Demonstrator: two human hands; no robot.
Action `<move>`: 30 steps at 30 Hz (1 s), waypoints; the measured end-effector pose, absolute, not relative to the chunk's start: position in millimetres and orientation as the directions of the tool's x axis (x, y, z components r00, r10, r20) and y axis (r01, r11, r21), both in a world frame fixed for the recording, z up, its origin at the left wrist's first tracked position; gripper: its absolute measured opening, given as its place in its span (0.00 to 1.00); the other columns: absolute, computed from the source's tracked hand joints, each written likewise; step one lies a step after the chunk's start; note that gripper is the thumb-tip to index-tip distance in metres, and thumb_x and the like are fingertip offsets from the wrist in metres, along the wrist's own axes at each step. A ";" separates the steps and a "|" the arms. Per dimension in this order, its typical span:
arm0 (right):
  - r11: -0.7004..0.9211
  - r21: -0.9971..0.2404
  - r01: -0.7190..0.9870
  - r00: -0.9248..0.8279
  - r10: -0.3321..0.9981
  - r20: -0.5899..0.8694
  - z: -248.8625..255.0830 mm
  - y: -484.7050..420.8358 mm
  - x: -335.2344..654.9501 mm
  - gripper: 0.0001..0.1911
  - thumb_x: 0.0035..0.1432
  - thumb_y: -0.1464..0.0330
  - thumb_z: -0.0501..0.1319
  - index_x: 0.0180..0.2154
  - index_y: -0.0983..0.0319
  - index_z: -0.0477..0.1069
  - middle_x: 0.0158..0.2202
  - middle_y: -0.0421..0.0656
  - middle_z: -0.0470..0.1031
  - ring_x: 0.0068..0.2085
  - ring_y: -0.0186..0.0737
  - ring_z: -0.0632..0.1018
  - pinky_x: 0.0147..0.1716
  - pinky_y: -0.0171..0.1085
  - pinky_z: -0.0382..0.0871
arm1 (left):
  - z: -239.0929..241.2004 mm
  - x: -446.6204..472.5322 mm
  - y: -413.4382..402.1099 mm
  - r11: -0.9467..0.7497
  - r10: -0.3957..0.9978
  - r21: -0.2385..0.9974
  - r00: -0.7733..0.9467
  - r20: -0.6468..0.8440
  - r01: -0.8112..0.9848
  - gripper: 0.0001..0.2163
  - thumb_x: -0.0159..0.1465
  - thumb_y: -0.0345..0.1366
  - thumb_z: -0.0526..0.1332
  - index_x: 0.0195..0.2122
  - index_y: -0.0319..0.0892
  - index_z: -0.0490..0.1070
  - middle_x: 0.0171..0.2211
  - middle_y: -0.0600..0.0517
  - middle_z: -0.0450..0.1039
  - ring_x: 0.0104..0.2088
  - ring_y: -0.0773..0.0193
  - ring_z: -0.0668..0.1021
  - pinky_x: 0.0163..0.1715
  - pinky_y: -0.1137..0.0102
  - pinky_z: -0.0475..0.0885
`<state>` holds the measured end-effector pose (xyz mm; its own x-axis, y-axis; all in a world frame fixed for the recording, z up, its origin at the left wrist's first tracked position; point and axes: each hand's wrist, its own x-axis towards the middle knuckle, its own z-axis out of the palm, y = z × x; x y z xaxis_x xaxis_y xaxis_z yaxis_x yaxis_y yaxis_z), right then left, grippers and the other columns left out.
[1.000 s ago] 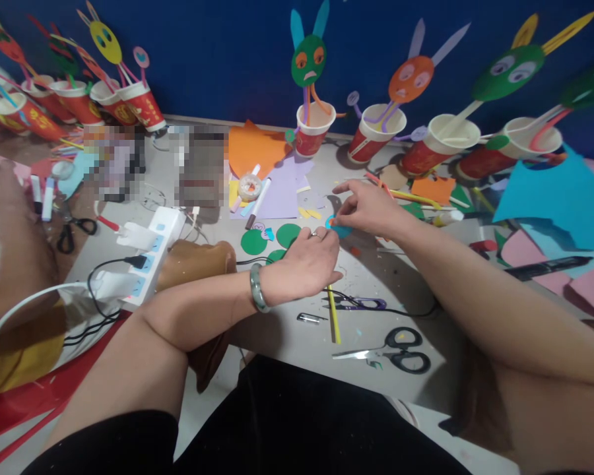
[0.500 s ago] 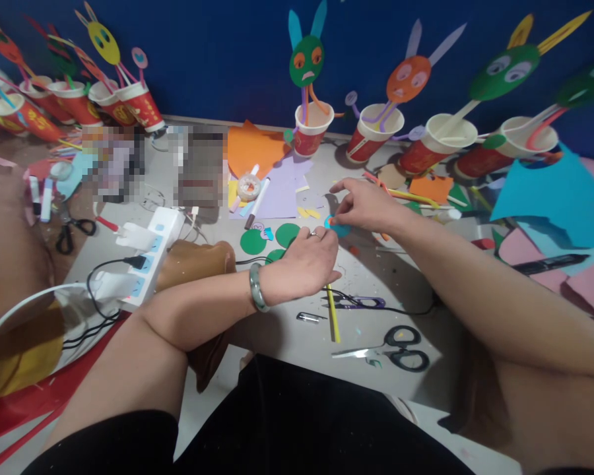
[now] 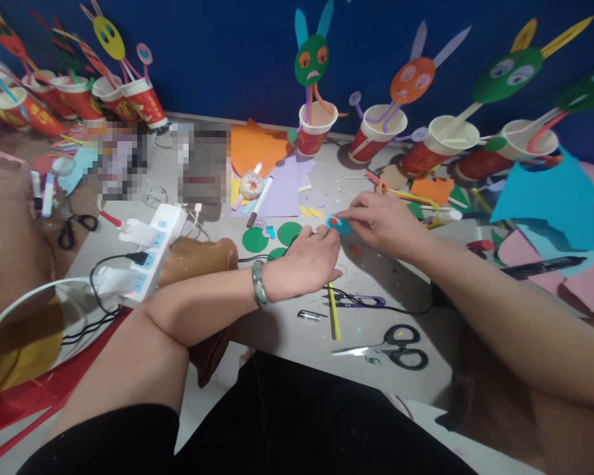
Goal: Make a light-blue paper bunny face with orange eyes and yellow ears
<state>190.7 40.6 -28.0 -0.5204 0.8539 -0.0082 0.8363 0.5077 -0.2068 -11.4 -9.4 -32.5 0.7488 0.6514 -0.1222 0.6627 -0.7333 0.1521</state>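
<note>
My right hand (image 3: 383, 222) pinches a small blue paper circle (image 3: 339, 225) at its fingertips, low over the grey table (image 3: 297, 330). My left hand (image 3: 307, 260) rests curled on the table just left of the circle, fingers folded under, a ring and a green bangle on it; what it presses on is hidden. Green paper circles (image 3: 255, 239) lie just beyond its knuckles. A yellow straw (image 3: 333, 313) sticks out from under the left hand toward me.
Black scissors (image 3: 393, 353) lie near the front edge. A white power strip (image 3: 148, 254) with cables sits at left. Red paper cups with paper-face figures (image 3: 317, 125) line the blue back wall. Coloured paper sheets, markers and a tape roll (image 3: 251, 185) lie scattered. Another person's arm (image 3: 10, 231) is at far left.
My right hand has drawn slightly back and down toward me, its raised fingers folding into a pinch on the blue circle. The left hand has stayed put.
</note>
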 end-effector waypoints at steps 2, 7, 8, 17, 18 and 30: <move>0.559 -0.108 0.822 -0.566 0.823 -0.045 -27.7 35.8 192.8 0.20 0.69 0.69 0.53 0.52 0.56 0.82 0.46 0.54 0.78 0.46 0.55 0.76 0.49 0.51 0.63 | -33.7 -11.7 -9.5 -0.732 0.656 0.146 0.747 -0.110 0.665 0.22 0.72 0.45 0.62 0.57 0.31 0.72 0.59 0.34 0.71 0.56 0.46 0.71 0.54 0.57 0.62; 0.587 -0.025 0.809 -0.587 0.807 -0.070 -34.0 34.0 195.3 0.19 0.64 0.71 0.60 0.54 0.53 0.81 0.45 0.54 0.77 0.44 0.53 0.72 0.51 0.52 0.60 | -30.7 -12.5 -9.8 -0.734 0.653 0.149 0.749 -0.109 0.662 0.26 0.72 0.46 0.61 0.61 0.27 0.69 0.57 0.35 0.72 0.56 0.46 0.71 0.54 0.58 0.62; 0.587 -0.031 0.809 -0.587 0.807 -0.066 -35.7 34.4 195.7 0.19 0.64 0.71 0.60 0.53 0.53 0.81 0.45 0.53 0.77 0.44 0.53 0.72 0.51 0.51 0.60 | -29.4 -12.4 -9.7 -0.732 0.653 0.153 0.747 -0.120 0.664 0.26 0.72 0.45 0.61 0.61 0.27 0.69 0.57 0.35 0.72 0.56 0.47 0.71 0.54 0.58 0.62; 0.573 -0.028 0.819 -0.573 0.816 -0.068 -36.0 33.3 201.0 0.21 0.66 0.67 0.57 0.57 0.56 0.79 0.46 0.54 0.78 0.45 0.54 0.75 0.47 0.50 0.59 | -32.1 -13.3 -10.0 -0.739 0.654 0.132 0.750 -0.098 0.661 0.25 0.73 0.46 0.60 0.60 0.28 0.69 0.56 0.36 0.72 0.55 0.47 0.72 0.53 0.58 0.62; 0.563 -0.051 0.825 -0.565 0.824 -0.050 -33.6 32.4 204.1 0.21 0.67 0.67 0.56 0.56 0.56 0.79 0.46 0.53 0.78 0.46 0.55 0.76 0.47 0.50 0.59 | -32.1 -13.2 -10.0 -0.737 0.655 0.129 0.749 -0.106 0.663 0.25 0.73 0.46 0.60 0.60 0.28 0.69 0.56 0.36 0.72 0.55 0.47 0.72 0.53 0.58 0.62; 0.436 -0.105 0.894 -0.448 0.869 -0.209 -22.9 10.6 209.0 0.11 0.64 0.66 0.60 0.38 0.58 0.82 0.38 0.47 0.83 0.46 0.51 0.80 0.43 0.45 0.57 | -13.2 -10.7 -8.2 -0.719 0.649 0.143 0.731 -0.211 0.680 0.23 0.74 0.45 0.59 0.59 0.29 0.70 0.57 0.35 0.73 0.58 0.44 0.71 0.54 0.57 0.63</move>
